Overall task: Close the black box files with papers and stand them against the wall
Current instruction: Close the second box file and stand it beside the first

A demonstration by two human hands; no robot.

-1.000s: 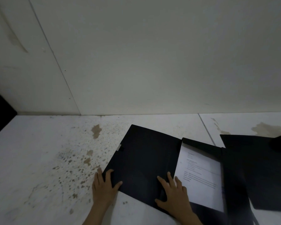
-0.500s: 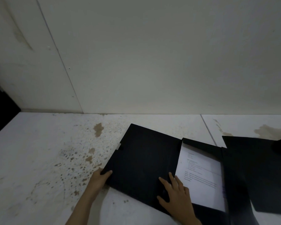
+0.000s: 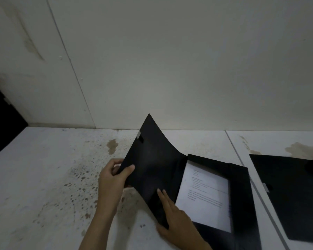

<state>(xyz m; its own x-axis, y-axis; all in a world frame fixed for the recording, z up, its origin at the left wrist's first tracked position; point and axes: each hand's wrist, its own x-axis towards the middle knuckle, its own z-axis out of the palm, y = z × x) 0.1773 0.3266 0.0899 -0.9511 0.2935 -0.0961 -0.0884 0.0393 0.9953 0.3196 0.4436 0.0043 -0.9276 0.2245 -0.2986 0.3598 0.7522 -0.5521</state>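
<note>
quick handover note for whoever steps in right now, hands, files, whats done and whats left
Left hand: pinching the raised cover by its left edge.
Right hand: flat on the cover near the fold.
Open box file: on the floor, papers lying inside, not shut.
Second file: lying flat on the floor to the right.
Another black file leans on the wall at far left.
Left to do: shut this file, stand it against the wall, then the second.

left hand (image 3: pixel 114 179) bare | right hand (image 3: pixel 175 219) bare (no sleeves visible)
</note>
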